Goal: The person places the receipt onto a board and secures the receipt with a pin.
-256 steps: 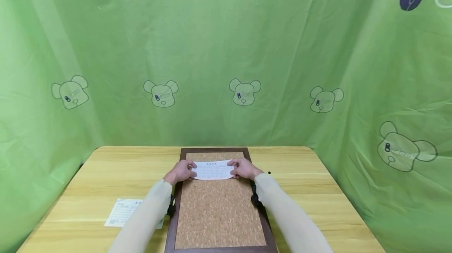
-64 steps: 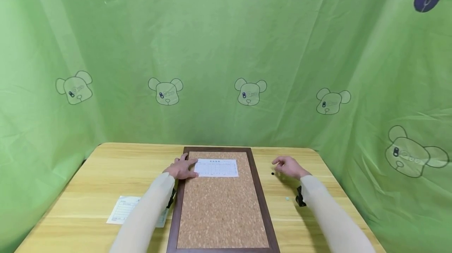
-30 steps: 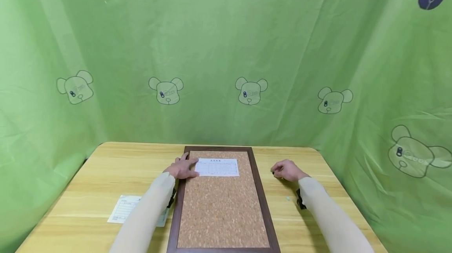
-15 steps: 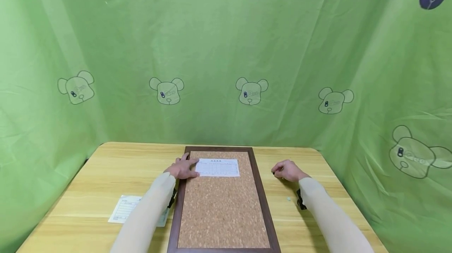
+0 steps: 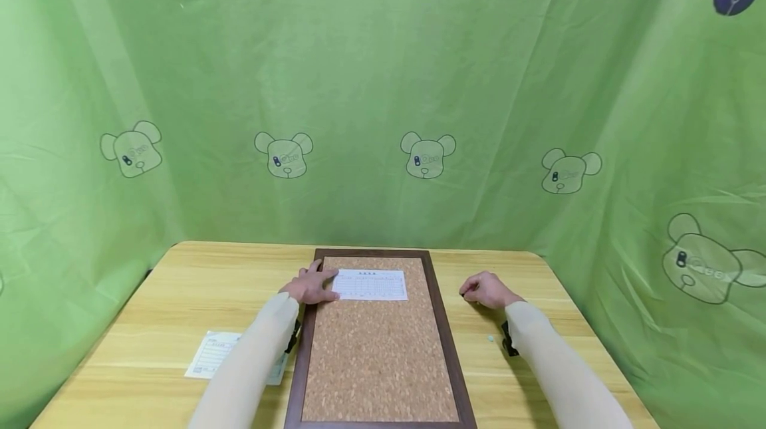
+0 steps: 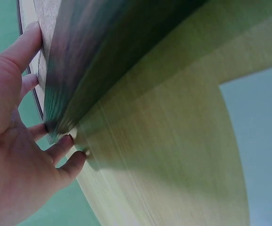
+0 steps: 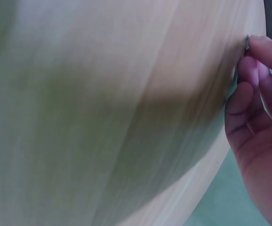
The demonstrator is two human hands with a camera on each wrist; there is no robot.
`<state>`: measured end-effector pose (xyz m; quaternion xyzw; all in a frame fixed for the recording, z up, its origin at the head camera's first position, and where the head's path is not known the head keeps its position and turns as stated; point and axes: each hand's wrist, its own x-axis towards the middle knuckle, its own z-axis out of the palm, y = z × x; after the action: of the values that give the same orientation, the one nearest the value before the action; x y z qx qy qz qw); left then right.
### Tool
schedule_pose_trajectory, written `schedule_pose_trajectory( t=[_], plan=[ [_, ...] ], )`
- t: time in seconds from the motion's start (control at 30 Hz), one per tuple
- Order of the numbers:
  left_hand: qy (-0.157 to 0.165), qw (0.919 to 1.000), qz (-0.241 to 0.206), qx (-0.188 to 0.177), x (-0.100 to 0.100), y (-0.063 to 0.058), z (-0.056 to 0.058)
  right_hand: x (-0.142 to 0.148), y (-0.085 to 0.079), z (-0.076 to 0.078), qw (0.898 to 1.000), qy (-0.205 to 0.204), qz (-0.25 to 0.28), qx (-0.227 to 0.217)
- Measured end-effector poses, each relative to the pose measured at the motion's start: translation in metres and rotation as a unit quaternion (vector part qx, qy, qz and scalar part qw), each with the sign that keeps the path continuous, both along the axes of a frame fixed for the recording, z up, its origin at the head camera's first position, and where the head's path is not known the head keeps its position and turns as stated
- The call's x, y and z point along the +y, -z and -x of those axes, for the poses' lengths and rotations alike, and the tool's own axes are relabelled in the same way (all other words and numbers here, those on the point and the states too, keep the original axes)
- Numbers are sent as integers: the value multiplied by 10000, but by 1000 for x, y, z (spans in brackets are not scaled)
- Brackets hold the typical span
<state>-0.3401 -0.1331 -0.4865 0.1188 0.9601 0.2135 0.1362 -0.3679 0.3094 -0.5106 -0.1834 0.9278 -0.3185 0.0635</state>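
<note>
A white printed paper form (image 5: 371, 285) lies flat on the upper part of a framed cork board (image 5: 380, 362). My left hand (image 5: 309, 285) is spread over the board's left edge, thumb and a finger on the form's left end. In the left wrist view, the other fingers of the left hand (image 6: 28, 141) reach over the dark frame (image 6: 93, 56) towards the table. Right of the board, my right hand (image 5: 487, 289) pinches a small black object (image 5: 462, 294) close over the table. In the right wrist view, the right hand (image 7: 263, 113) mostly covers it.
A second printed sheet (image 5: 211, 354) lies on the table left of the board, partly hidden by the left sleeve. A tiny pale green piece (image 5: 491, 338) lies right of the board. A green curtain (image 5: 359, 209) surrounds the wooden table (image 5: 221, 276).
Earlier both hands held the form bowed over the board; it now lies flat. My right hand has moved right, to the table, and closed its fingertips on the small black object.
</note>
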Motion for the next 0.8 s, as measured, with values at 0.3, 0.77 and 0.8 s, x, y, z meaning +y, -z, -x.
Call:
schedule_pose_trajectory(
  t=[0.3, 0.77, 0.8],
  plan=[
    [54, 10000, 19, 6, -1, 0, 1, -3, -2, 0, 9999, 51, -21, -159],
    [32, 10000, 32, 54, 0, 0, 1, -15, -19, -2, 9997, -172, 137, -45],
    [43, 9999, 51, 75, 0, 0, 1, -16, -19, -2, 9997, -175, 172, -51]
  ],
)
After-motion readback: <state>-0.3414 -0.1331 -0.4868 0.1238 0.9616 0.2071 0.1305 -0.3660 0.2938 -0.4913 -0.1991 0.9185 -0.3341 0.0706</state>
